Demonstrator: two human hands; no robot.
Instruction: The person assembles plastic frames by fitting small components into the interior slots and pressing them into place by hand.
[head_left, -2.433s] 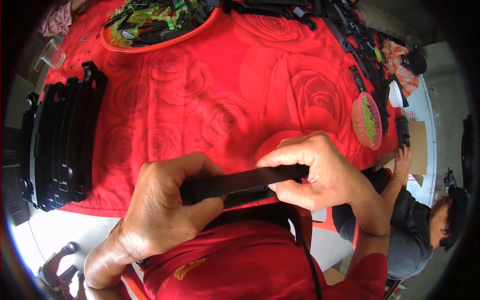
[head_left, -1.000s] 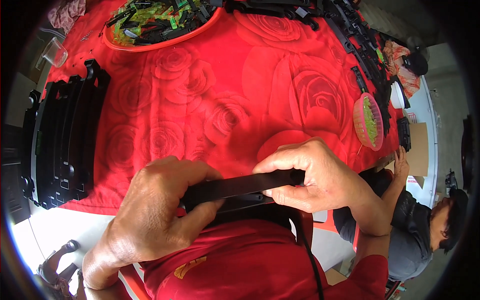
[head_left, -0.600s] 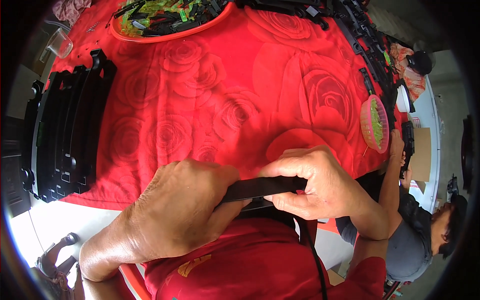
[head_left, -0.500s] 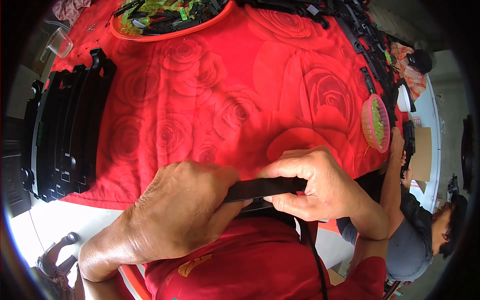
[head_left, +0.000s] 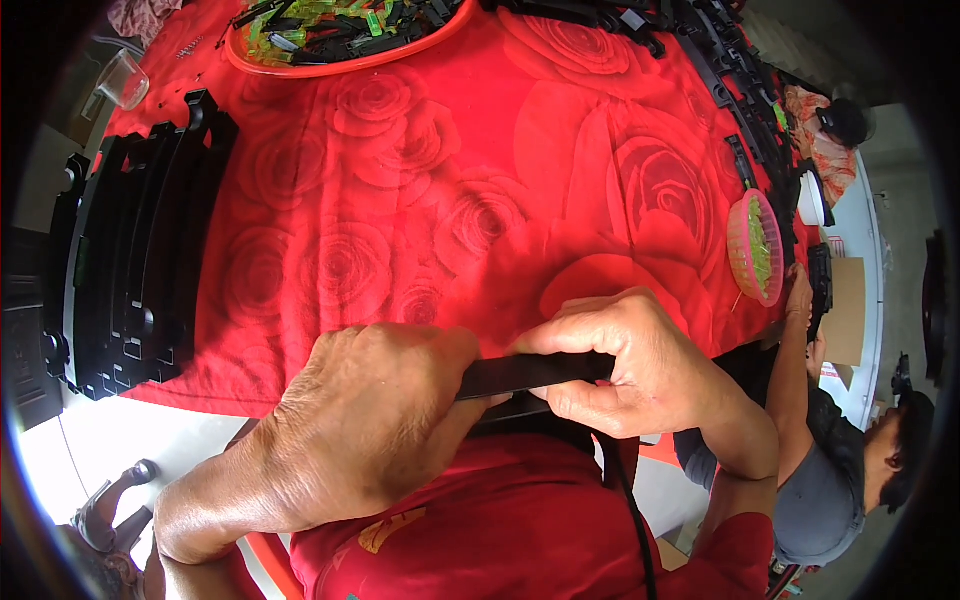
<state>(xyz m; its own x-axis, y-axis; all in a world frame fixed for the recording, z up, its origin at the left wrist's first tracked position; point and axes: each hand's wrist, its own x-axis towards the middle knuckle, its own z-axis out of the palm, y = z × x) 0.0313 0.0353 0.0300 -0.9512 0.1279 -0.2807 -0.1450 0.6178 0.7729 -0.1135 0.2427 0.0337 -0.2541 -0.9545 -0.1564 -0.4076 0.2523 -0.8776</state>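
Between my two hands is a long, flat black plastic piece (head_left: 532, 375), held level just off the near edge of the table. My left hand (head_left: 375, 415) is closed round its left end, with the back of the hand upward. At the other end, my right hand (head_left: 635, 375) pinches the piece, thumb below and fingers above. Both ends are hidden inside my hands. Under it a second dark edge shows, and I cannot tell whether it belongs to the same piece.
Long black plastic housings (head_left: 150, 250) stand in a row at the left on the red rose-patterned tablecloth (head_left: 430, 150). An orange-red basin (head_left: 350, 65) holds black and yellow-green parts. A pink basket (head_left: 745, 262) sits right, near a co-worker's arm (head_left: 790, 375). Black parts (head_left: 735, 95) line the far right edge.
The grip on the black piece stays the same, with only a very slight shift of my hands. The whole view has moved a little.
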